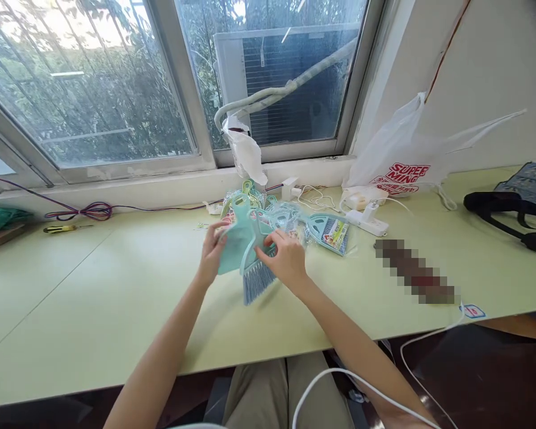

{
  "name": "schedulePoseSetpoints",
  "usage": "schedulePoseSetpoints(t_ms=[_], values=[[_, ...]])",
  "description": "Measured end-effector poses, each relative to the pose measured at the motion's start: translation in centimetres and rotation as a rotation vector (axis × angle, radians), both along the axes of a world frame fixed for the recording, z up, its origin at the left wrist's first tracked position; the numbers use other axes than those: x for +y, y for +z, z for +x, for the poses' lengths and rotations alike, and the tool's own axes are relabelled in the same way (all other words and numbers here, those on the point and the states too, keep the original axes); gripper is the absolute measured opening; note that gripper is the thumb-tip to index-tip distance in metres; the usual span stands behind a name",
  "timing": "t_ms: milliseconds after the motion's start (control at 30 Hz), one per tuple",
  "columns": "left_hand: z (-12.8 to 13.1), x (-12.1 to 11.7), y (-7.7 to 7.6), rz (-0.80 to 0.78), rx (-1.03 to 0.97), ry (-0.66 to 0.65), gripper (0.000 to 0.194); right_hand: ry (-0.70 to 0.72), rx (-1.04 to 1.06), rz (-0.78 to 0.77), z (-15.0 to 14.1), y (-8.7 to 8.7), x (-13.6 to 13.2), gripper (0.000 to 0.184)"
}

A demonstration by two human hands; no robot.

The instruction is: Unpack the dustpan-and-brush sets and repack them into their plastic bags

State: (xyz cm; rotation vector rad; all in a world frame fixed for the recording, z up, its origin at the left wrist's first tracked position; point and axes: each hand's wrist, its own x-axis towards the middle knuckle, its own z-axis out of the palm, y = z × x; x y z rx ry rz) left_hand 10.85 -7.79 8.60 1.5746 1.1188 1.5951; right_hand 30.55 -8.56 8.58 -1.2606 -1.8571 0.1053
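Across the middle and lower frame runs a pale yellow-green desk (93,310); along the top, a window (116,77) stands behind it; at upper right a white bag (397,155) with red print sits against the wall; just behind the hands, at centre, lies a pile (286,211) of pale green things in clear wrap, its right end a pack (335,232) with blue bristles and a bright label; at centre frame a mint dustpan (232,256) is held upright, handle up, and the left hand (212,250) grips its left edge; overlapping its right side is a mint brush (258,283), blue-grey bristles down; the right hand (286,256) has its fingertips on the brush, though whether they also touch the dustpan I cannot tell; right of the pack lies a white power strip (368,224); at left, a yellow screwdriver (60,229).
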Motion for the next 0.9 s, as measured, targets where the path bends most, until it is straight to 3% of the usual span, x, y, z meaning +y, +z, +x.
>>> schedulePoseSetpoints(t_ms=[133, 300, 500, 667, 900], values=[[2.7, -0.9, -0.6, 0.082, 0.179, -0.065, 0.042, -0.028, -0.016, 0.006, -0.3, -0.4, 0.0, 0.022], [2.6, -0.7, -1.3, 0.088, 0.21, -0.08, 0.055, -0.036, -0.013, 0.004, -0.4, -0.8, 0.3, 0.023], [1.6, 0.1, -2.1, 0.07, 0.18, 0.089, 0.049, 0.11, 0.051, 0.011, 0.4, -0.8, 1.1, 0.034], [0.5, 1.1, -2.4, 0.028, 0.097, 0.185, 0.05, -0.057, -0.112, 0.093, 2.0, -1.3, 3.2, 0.035], [-0.3, 1.7, -2.5, -0.02, -0.001, 0.232, 0.052, -0.262, -0.265, -0.099, 5.0, -4.3, 7.0, 0.024]])
